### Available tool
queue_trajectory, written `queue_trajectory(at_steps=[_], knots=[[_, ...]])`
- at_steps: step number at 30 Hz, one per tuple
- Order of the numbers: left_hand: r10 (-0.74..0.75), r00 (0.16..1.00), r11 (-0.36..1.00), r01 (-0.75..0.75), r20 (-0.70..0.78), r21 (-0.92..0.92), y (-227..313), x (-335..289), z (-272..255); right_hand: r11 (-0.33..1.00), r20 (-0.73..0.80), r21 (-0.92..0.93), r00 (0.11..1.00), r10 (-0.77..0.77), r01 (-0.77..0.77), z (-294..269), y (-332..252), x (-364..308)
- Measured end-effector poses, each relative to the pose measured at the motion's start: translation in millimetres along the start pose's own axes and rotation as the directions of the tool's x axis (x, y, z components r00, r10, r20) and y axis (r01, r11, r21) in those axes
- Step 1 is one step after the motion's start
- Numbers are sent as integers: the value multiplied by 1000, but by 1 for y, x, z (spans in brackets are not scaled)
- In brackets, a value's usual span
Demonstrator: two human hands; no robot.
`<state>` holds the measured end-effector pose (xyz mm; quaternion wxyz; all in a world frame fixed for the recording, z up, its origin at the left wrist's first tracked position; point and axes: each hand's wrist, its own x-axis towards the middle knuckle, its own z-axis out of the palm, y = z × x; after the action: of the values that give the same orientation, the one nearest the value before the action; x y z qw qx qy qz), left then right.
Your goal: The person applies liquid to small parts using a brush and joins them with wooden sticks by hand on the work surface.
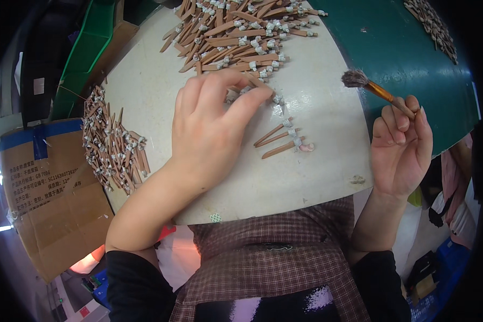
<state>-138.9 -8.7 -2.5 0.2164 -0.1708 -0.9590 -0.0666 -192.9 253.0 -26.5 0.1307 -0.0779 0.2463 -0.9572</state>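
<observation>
My left hand (212, 115) is over the white tabletop, its thumb and forefinger pinched on a small brown blade-shaped piece (258, 81) with a grey-white end. The fingers partly hide that piece and another beneath them. To the right, my right hand (402, 134) is raised and closed round the thin handle of a brush (383, 92) with an orange-brown ferrule area and dark greyish bristles pointing up and left. Between the hands, a few similar pieces (278, 147) lie side by side, the nearest with a pinkish tip.
A large heap of brown pieces (236, 35) covers the table's far side. A second heap (110, 142) lies along the left edge, beside a cardboard box (53, 214). More small pieces (432, 27) rest on the green surface (392, 48) at far right.
</observation>
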Motion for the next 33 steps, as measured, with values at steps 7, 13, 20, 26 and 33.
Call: queue_trajectory(at_steps=[7, 13, 20, 26, 33], knots=[[64, 994, 994, -71, 87, 82, -1, 15, -1, 1000, -5, -10, 1000, 0, 0, 1, 1, 0], [30, 1000, 999, -30, -9, -30, 14, 3, -16, 999, -21, -35, 1000, 9, -10, -3, 0, -1], [-286, 949, 922, 310, 131, -233, 15, -24, -17, 999, -11, -47, 1000, 17, -17, -1, 1, 0], [-432, 890, 801, 454, 148, -390, 23, -21, -7, 999, -3, -44, 1000, 19, -19, 0, 2, 0], [-317, 943, 878, 333, 103, -343, 19, -23, -4, 999, 5, -35, 1000, 28, -28, 0, 3, 3]])
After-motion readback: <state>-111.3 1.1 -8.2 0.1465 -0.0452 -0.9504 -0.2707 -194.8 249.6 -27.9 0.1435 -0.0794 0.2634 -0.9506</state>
